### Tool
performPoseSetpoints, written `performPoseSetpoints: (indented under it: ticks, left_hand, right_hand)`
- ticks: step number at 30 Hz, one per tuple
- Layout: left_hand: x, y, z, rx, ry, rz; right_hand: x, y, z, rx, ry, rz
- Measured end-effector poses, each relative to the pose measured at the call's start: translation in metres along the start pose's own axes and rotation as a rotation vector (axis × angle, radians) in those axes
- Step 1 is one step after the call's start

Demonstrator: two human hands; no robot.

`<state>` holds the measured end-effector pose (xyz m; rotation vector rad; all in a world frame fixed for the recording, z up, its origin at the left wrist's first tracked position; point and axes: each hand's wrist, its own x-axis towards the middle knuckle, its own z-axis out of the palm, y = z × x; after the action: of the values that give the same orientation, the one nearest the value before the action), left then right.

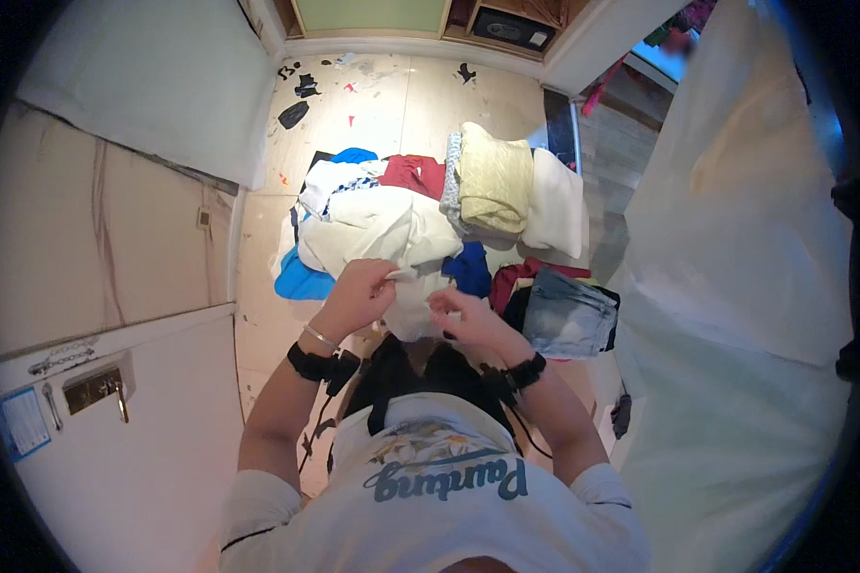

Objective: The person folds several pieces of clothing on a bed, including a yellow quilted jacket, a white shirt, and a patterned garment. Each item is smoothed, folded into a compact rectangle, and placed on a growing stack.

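A large off-white cloth [383, 225] lies in loose folds over a heap of clothes on the floor before me. Part of it hangs down towards my lap. My left hand [362, 294] pinches an edge of this cloth between thumb and fingers. At the cloth's right border is my right hand [473, 319], fingers curled with the fingertips against the fabric; whether they grip it cannot be made out. Just beyond the right fingers lies a dark blue garment [469, 268]. A bright blue garment [302, 276] sticks out from the heap on the left.
Folded pale yellow fabric [494, 175] and a folded white one [555, 200] stand behind right. Folded denim [569, 311] tops a stack at near right. A red garment [416, 175] is at the back. Left is a white door [136, 458]; right, a pale sheet [738, 286].
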<state>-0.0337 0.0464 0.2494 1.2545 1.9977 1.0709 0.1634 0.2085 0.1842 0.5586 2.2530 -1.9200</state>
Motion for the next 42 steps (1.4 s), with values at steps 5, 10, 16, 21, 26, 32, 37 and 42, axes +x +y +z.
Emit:
performPoseSetpoints:
  ticks: [5,10,16,21,26,32,37,42]
  left_hand:
    - [0.010,-0.043,0.045,0.058,0.052,0.122]
    - [0.015,-0.052,0.078,0.033,-0.008,-0.006]
    - [0.011,-0.063,0.096,0.083,0.000,0.015]
    - [0.013,-0.067,0.090,0.145,-0.114,-0.098]
    - [0.027,-0.069,0.086,0.188,-0.069,0.038]
    - [0.048,-0.062,0.075,0.115,-0.161,0.061]
    - [0.065,-0.028,0.066,0.111,-0.151,0.233]
    - [0.068,-0.011,0.047,0.005,-0.270,0.208]
  right_hand:
    - [0.059,0.129,-0.008,0.062,0.458,0.151]
    - [0.113,0.193,-0.010,0.339,0.654,0.476]
    - [0.121,0.172,-0.018,0.416,0.402,0.422]
    - [0.104,0.114,-0.024,0.429,0.409,0.256]
    - [0.079,0.071,-0.028,0.449,0.315,0.141]
    - [0.058,0.064,-0.010,0.407,0.322,0.039]
    - [0.040,0.023,-0.026,0.343,0.223,-0.014]
    - [0.022,-0.025,-0.037,0.150,0.232,-0.048]
